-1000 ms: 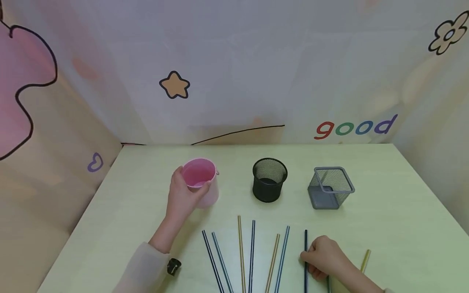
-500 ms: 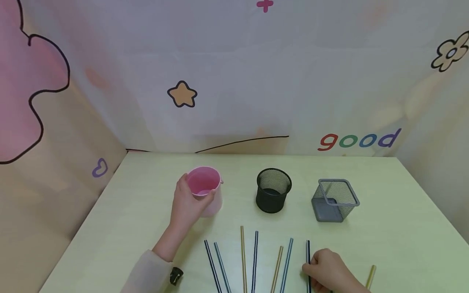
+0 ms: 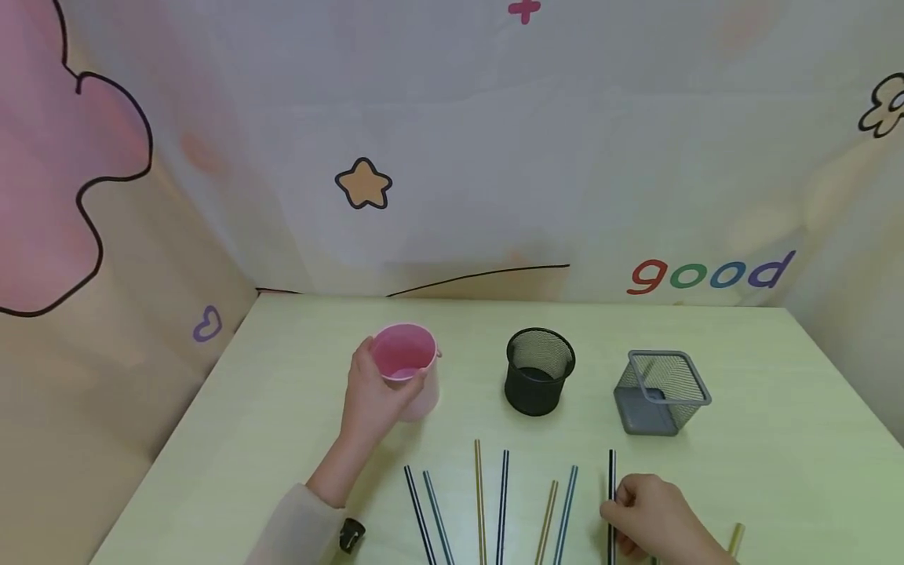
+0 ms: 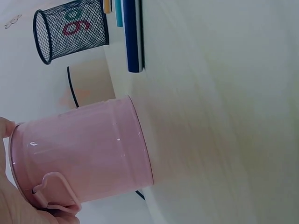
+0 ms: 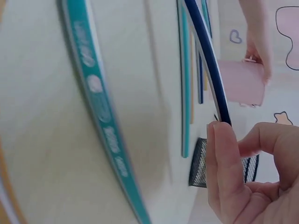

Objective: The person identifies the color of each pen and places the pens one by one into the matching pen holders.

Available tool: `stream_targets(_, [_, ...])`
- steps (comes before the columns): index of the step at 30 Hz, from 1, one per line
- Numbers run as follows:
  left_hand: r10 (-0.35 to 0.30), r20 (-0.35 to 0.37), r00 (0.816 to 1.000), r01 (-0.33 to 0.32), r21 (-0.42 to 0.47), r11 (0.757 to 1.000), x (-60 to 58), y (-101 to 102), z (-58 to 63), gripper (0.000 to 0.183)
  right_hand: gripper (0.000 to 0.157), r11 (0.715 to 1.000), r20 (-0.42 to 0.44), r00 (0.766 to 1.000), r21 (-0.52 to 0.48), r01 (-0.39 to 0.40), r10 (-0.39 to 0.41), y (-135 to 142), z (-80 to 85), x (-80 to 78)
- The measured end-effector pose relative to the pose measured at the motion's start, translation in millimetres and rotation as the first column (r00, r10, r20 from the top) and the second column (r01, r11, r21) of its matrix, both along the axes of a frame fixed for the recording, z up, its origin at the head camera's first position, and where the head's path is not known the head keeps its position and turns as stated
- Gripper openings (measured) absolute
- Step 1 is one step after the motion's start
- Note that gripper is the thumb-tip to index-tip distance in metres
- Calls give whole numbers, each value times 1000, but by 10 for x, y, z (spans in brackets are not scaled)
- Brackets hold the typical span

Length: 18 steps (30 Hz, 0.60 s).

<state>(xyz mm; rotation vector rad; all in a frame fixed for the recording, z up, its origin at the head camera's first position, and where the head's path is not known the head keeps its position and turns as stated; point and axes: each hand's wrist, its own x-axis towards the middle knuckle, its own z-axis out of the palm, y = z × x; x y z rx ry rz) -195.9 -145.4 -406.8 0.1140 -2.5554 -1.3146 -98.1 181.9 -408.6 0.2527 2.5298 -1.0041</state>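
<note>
My left hand (image 3: 373, 404) grips a small pink bucket (image 3: 427, 395) by its rim, thumb at the near side. In the left wrist view the bucket (image 4: 88, 154) has its base on or close to the table, and its handle hangs down. A dark blue pencil with pale stripes (image 3: 611, 471) is pinched between thumb and fingers of my right hand (image 3: 653, 510). The right wrist view shows this pencil (image 5: 212, 60) raised off the table. Beside the right hand lies a teal pencil with printed lettering (image 5: 105, 112).
A round black mesh pen holder (image 3: 534, 392) and a square grey mesh basket (image 3: 650, 416) stand to the right of the bucket. Several blue, teal and yellow pencils lie in front, among them a yellow one (image 3: 479, 494). A small black object (image 3: 351, 535) is by the left sleeve.
The whole view has shifted as the head moved. The right hand's pencil looks slightly turned and lifted. The left hand keeps its grip on the bucket.
</note>
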Motion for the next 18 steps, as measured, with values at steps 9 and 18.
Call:
stream_targets(9, [11, -24, 1000, -11, 15, 1000, 4, 42, -7, 91, 11, 998, -35, 999, -56, 33, -35, 42, 158, -20])
stream_targets(18, [16, -52, 999, -16, -7, 1000, 30, 22, -4, 91, 11, 995, -41, 999, -104, 9, -14, -20, 223, 15])
